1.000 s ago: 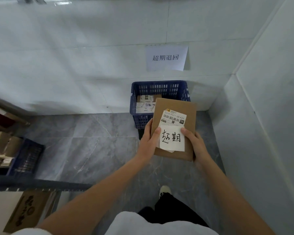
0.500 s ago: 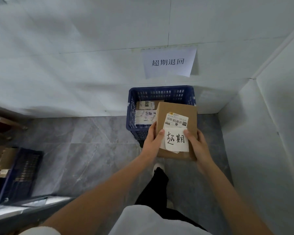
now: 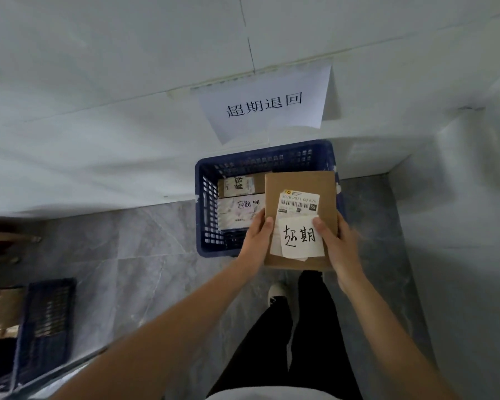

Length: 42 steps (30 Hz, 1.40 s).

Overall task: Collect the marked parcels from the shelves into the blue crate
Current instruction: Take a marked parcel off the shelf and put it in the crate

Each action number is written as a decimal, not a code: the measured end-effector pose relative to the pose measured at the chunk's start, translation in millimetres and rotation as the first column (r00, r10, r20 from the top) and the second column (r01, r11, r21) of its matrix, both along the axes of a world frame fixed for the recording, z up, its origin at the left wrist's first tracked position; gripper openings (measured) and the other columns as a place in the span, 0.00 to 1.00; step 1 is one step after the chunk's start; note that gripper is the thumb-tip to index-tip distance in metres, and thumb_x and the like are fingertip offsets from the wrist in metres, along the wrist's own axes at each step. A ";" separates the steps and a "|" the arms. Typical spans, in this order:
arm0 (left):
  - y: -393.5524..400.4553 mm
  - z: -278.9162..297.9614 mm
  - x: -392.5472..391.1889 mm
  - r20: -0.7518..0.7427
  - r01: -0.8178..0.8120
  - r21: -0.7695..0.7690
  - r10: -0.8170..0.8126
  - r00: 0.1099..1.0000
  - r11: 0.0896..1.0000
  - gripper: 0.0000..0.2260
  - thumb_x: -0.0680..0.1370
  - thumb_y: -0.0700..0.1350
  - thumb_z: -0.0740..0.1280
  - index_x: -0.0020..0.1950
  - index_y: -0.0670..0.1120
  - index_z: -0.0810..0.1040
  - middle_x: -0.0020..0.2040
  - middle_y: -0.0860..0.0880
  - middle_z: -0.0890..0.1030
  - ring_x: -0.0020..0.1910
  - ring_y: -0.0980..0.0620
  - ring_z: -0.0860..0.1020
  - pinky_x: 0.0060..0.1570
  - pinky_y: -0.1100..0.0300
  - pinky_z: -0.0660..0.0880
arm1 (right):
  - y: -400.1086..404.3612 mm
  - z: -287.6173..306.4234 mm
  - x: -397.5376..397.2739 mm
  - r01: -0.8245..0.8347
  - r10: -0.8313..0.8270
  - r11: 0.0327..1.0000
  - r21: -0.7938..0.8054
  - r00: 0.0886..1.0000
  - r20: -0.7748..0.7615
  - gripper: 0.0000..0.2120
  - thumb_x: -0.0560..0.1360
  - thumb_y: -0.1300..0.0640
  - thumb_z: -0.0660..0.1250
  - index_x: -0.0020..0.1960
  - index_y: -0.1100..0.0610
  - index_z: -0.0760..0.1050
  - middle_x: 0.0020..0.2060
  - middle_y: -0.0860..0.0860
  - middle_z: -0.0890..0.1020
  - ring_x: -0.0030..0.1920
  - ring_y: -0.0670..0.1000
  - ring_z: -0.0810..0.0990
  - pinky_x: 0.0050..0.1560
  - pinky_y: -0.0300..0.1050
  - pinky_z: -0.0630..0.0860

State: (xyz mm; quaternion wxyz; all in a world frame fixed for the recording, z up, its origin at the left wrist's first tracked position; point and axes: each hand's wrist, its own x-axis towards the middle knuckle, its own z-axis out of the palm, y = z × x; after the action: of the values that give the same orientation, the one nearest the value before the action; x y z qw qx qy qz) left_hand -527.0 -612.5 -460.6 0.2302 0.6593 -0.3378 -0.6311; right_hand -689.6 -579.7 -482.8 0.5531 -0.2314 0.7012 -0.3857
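I hold a flat brown cardboard parcel (image 3: 299,184) with a barcode label and a white handwritten note on top. My left hand (image 3: 256,238) grips its left edge and my right hand (image 3: 337,243) grips its right edge, thumbs on the top face. The parcel hangs over the right front part of the blue crate (image 3: 207,226), which stands on the floor against the white wall. Inside the crate lie two marked parcels (image 3: 238,209), partly hidden by the held one.
A paper sign (image 3: 266,103) is taped to the wall above the crate. A white side wall (image 3: 459,226) closes the corner on the right. Another dark blue crate (image 3: 45,319) with cardboard boxes sits at the left. Grey tiled floor (image 3: 145,264) lies between them.
I have stepped closer to the crate; the parcel in both hands has moved forward from in front of the crate to above its right front part.
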 end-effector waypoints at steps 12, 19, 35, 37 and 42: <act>-108.5 -141.3 -40.7 0.038 -0.096 0.132 0.091 0.995 0.987 0.16 0.84 0.46 0.54 0.72 0.49 0.68 0.62 0.45 0.79 0.60 0.45 0.78 0.61 0.43 0.75 | -113.7 -134.3 -29.0 -0.067 0.070 0.997 0.038 0.992 -0.100 0.30 0.78 0.47 0.65 0.76 0.52 0.61 0.67 0.56 0.71 0.62 0.55 0.77 0.60 0.56 0.77; -140.3 -223.5 -41.5 0.092 -0.202 0.194 0.187 0.978 0.960 0.10 0.84 0.46 0.54 0.56 0.55 0.75 0.52 0.49 0.83 0.56 0.44 0.80 0.58 0.42 0.77 | -153.9 -207.3 -24.9 -0.163 0.183 0.980 0.114 0.963 -0.195 0.29 0.80 0.49 0.61 0.78 0.53 0.57 0.68 0.56 0.67 0.59 0.48 0.72 0.55 0.41 0.73; -166.9 -322.5 -42.1 0.264 -0.162 0.281 0.086 0.961 0.946 0.18 0.81 0.33 0.55 0.67 0.41 0.75 0.60 0.43 0.80 0.57 0.46 0.79 0.61 0.53 0.76 | -176.0 -320.5 -29.0 -0.209 0.236 0.956 0.204 0.965 -0.116 0.24 0.81 0.57 0.60 0.76 0.55 0.61 0.66 0.56 0.75 0.63 0.58 0.76 0.62 0.59 0.74; -169.9 -329.2 -44.0 0.261 -0.134 0.259 0.064 0.963 0.957 0.19 0.80 0.32 0.55 0.68 0.42 0.75 0.60 0.44 0.80 0.56 0.47 0.79 0.59 0.55 0.76 | -181.8 -331.2 -31.0 -0.209 0.231 0.956 0.208 0.969 -0.091 0.23 0.81 0.57 0.59 0.75 0.55 0.61 0.66 0.56 0.75 0.62 0.57 0.77 0.61 0.59 0.75; -172.0 -339.6 -52.4 0.279 -0.046 0.207 -0.014 0.960 0.977 0.20 0.80 0.37 0.59 0.72 0.48 0.70 0.60 0.54 0.79 0.50 0.57 0.79 0.45 0.67 0.78 | -193.6 -353.0 -35.4 -0.172 0.198 0.946 0.276 0.978 -0.069 0.23 0.82 0.54 0.57 0.76 0.55 0.58 0.67 0.57 0.73 0.61 0.57 0.77 0.58 0.53 0.78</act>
State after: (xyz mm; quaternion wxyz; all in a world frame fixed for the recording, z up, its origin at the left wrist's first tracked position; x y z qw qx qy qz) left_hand -579.4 -784.5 -800.2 0.1141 0.7651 -0.2926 -0.5622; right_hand -725.0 -773.3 -835.8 0.5789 -0.2374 0.7478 -0.2219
